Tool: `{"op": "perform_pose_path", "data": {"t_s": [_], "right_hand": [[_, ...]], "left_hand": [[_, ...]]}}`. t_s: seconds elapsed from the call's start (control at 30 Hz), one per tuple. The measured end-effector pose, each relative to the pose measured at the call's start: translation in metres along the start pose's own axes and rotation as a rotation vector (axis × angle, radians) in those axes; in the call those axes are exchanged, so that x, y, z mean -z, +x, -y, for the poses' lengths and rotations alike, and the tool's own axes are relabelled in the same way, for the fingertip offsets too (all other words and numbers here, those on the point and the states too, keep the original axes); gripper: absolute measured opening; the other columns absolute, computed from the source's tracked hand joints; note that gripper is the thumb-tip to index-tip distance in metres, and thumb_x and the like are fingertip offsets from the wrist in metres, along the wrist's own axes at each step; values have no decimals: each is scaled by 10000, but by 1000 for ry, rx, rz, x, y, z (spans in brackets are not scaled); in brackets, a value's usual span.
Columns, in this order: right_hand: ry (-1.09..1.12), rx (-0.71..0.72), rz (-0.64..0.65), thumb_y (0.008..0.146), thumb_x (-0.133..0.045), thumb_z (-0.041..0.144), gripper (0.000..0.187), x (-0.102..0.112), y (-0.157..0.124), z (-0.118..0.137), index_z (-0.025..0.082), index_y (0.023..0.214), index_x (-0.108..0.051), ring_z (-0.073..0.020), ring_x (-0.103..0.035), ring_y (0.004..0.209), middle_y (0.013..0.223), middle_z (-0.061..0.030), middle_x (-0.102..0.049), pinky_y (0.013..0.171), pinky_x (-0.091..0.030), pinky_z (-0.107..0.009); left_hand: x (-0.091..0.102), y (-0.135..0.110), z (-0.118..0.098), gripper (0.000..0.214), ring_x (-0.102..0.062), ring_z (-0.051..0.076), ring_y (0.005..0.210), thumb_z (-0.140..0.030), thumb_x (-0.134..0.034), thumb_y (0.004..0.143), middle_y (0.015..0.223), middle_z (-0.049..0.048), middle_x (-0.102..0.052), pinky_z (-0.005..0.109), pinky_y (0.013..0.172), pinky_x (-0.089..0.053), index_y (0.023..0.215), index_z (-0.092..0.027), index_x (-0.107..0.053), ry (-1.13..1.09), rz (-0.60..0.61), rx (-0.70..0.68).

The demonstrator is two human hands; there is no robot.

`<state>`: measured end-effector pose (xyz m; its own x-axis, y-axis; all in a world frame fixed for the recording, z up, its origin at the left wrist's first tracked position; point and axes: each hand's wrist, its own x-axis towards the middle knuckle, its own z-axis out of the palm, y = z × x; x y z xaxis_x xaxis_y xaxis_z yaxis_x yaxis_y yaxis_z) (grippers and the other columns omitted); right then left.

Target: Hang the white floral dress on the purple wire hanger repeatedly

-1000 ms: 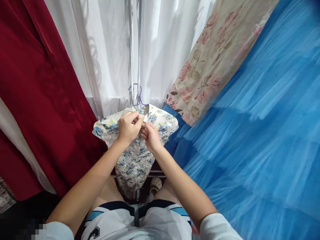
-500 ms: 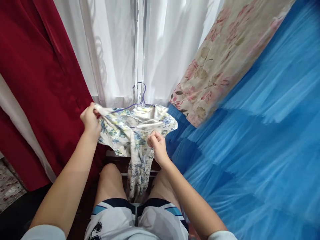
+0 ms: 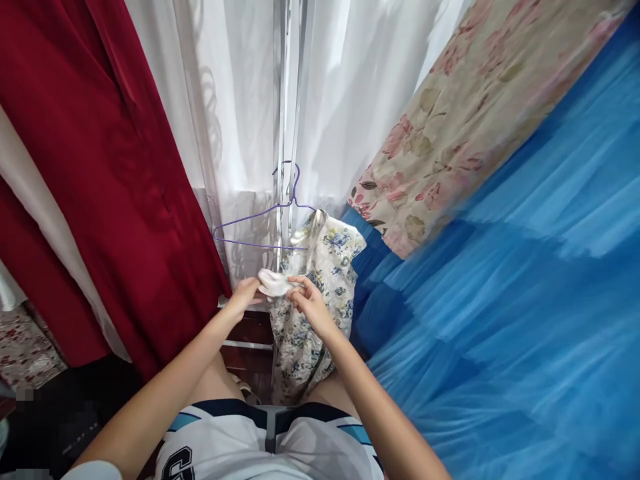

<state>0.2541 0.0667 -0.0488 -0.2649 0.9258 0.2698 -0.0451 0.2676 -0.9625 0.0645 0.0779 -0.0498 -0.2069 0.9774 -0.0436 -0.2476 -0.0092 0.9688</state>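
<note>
A white floral dress (image 3: 340, 280) with blue and yellow flowers hangs by one shoulder from the right side of a thin purple hanger (image 3: 245, 219). The hanger's left arm is bare. My left hand (image 3: 244, 297) pinches the white inner edge of the loose part, below the hanger. On the same folded cloth, my right hand (image 3: 309, 303) grips with thumb and fingertips, its index finger stretched along it. The dress's lower end hangs down between my knees.
The hanger hooks onto a silvery upright (image 3: 286, 133) before white curtains (image 3: 235, 120). Dark red cloth (image 3: 135, 200) hangs at left. Beige floral fabric (image 3: 425, 160) and a layered blue tulle skirt (image 3: 525, 300) fill the right side. A dark wooden surface (image 3: 250, 363) lies below.
The dress's left shoulder has come off the hanger's left arm. My left hand has moved right and down with the cloth, close to my right hand.
</note>
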Motion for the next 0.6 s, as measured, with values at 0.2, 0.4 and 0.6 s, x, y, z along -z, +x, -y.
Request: {"op": "perform_pose_path", "data": {"t_s": [0.2, 0.4, 0.6], "right_hand": [[-560, 334, -24, 633, -760, 226, 674, 3, 5, -13, 221, 1281, -574, -348, -467, 1246, 1315, -142, -549, 1053, -370, -511], [-345, 254, -141, 753, -633, 273, 216, 40, 44, -3, 205, 942, -711, -272, -636, 954, 979, -60, -728, 918, -478, -421], [-278, 120, -406, 820, -544, 469, 367, 117, 77, 5, 158, 963, -679, -293, -622, 1036, 964, -102, -734, 951, -461, -444]], "left_hand": [[-36, -37, -27, 312, -537, 131, 693, -450, -660, 839, 709, -16, -555, 245, 689, -450, 727, -173, -571, 147, 313, -318], [-62, -57, -48, 345, -537, 227, 1237, -249, -574, 919, 1302, 71, -597, 353, 1093, -374, 1264, -244, -558, 380, 536, -682], [-38, -57, -5, 547, -446, 241, 1362, -215, -566, 906, 1444, 68, -507, 423, 1171, -307, 1425, -297, -414, 587, 401, -641]]}}
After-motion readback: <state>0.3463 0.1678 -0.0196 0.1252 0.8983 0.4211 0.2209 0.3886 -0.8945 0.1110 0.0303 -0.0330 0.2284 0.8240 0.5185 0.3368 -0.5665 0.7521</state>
